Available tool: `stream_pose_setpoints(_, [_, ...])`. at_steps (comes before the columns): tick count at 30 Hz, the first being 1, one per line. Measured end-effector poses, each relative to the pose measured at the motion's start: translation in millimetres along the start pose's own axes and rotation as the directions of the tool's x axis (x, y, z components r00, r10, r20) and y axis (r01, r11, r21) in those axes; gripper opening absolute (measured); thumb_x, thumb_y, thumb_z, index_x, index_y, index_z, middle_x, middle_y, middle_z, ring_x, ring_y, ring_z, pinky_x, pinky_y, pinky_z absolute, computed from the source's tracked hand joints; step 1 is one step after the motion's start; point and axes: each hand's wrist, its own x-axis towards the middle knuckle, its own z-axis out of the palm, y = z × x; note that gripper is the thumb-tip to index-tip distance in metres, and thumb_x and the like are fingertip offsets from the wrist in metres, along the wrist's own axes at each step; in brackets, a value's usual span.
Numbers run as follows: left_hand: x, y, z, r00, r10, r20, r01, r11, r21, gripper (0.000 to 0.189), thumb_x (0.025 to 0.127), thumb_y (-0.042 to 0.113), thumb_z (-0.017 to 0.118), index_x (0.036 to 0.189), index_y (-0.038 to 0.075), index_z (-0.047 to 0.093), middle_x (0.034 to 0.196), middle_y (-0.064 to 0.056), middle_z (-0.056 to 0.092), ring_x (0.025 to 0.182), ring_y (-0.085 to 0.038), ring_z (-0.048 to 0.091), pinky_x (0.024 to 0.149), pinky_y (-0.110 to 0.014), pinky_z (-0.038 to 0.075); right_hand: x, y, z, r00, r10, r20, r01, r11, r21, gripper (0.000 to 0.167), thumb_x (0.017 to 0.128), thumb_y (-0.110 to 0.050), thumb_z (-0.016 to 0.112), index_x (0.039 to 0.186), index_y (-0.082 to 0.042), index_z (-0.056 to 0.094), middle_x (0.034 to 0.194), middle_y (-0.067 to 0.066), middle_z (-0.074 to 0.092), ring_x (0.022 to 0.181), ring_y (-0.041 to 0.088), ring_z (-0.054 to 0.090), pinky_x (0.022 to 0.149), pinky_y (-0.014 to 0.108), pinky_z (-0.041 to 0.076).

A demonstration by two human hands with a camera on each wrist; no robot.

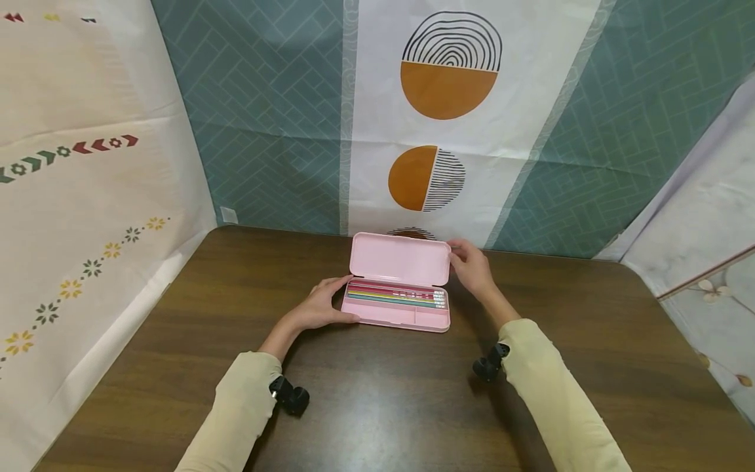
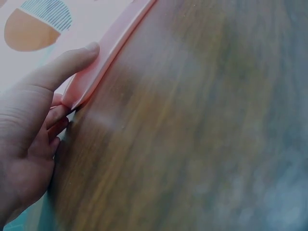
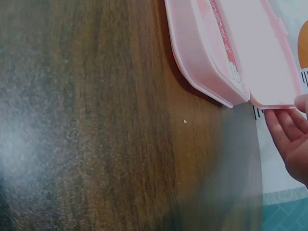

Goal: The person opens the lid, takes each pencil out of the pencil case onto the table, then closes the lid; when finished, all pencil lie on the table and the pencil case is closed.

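Observation:
A pink pencil case lies open on the table, its lid raised at the back. Several colored pencils with white ends lie side by side in its long rear compartment; the front compartments hold nothing. My left hand grips the left end of the case, thumb at the front corner and fingers round the back. In the left wrist view the thumb rests on the pink side wall. My right hand pinches the lid's right edge, with fingers behind it, as the right wrist view also shows.
The dark wooden table extends around the case to both sides and toward me. Behind it hangs a patterned cloth with orange half circles, close to the raised lid. Black wrist cameras sit on both sleeves.

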Motion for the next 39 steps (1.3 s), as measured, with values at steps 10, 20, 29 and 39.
stream_pose_setpoints(10, [0.3,-1.6,1.2,1.000,0.012,-0.012,-0.012,1.000,0.002,0.094,0.074,0.036,0.083,0.150,0.007,0.035,0.146,-0.022,0.036,0.134,-0.038,0.028,0.105,-0.058,0.026,-0.1,1.4,2.8,0.971,0.129,0.202,-0.118,0.991,-0.066,0.054,0.098,-0.006,0.052,0.147,0.005,0.031,0.116,0.034,0.058,0.092,0.035,0.064,0.072,0.038,0.056])
stream_pose_setpoints(20, [0.3,-1.1,2.7,1.000,0.011,-0.022,-0.012,1.000,-0.011,0.094,0.073,0.035,0.083,0.150,0.007,0.036,0.146,-0.021,0.037,0.135,-0.036,0.028,0.105,-0.057,0.026,-3.1,-1.6,-0.1,0.962,0.159,0.222,-0.144,0.986,-0.084,0.059,0.098,-0.007,0.053,0.150,0.001,0.026,0.125,0.034,0.053,0.100,0.038,0.061,0.073,0.039,0.056])
stream_pose_setpoints(29, [-1.0,-0.3,3.4,1.000,0.005,-0.027,-0.006,1.000,-0.019,0.095,0.072,0.034,0.083,0.150,0.006,0.035,0.146,-0.020,0.038,0.134,-0.036,0.028,0.104,-0.058,0.027,-16.7,-5.5,-10.7,0.998,-0.004,0.055,0.016,0.973,-0.228,0.043,0.095,-0.007,0.055,0.136,0.006,0.047,0.116,0.026,0.060,0.104,0.038,0.060,0.088,0.048,0.047])
stream_pose_setpoints(39, [-1.4,-0.5,4.3,0.999,-0.010,-0.046,0.009,1.000,-0.026,0.096,0.071,0.036,0.085,0.149,0.008,0.037,0.145,-0.020,0.039,0.133,-0.036,0.029,0.104,-0.058,0.028,-36.7,-15.7,-3.9,0.966,-0.184,0.183,0.228,0.939,-0.257,0.024,0.089,-0.002,0.067,0.111,0.005,0.067,0.099,0.018,0.069,0.088,0.031,0.066,0.082,0.044,0.052])
